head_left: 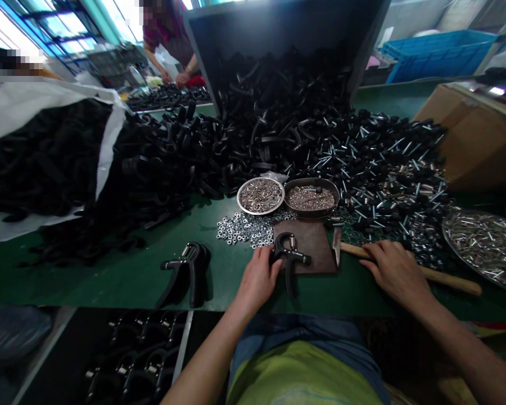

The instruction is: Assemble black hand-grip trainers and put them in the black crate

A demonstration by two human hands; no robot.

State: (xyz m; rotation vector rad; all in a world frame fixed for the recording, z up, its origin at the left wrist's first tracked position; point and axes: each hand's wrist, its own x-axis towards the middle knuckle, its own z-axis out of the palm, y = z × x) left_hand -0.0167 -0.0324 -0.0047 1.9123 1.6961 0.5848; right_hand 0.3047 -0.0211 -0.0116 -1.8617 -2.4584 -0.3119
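My left hand (pixel 258 277) is closed on one handle of a black hand grip strengthener (pixel 292 264), which has a small metal spring near its top. That strengthener lies partly over a flat brown plate (pixel 322 239). To the right, my right hand (pixel 394 270) wraps round the wooden handle of a hammer (pixel 451 279); the hammer's metal head (pixel 336 246) rests by the plate's right edge. Another hand grip (pixel 189 273) stands on the green table left of my left hand. Loose nuts (pixel 244 229) lie scattered just beyond the plate.
Behind the plate sit a round dish (pixel 260 196) and an oval tin (pixel 311 197) of small metal parts. Black handles (pixel 160 163) and knobs with screws (pixel 375 152) heap up beyond. A cardboard box (pixel 468 129) stands right. Finished-looking grips (pixel 139 349) lie below the table edge.
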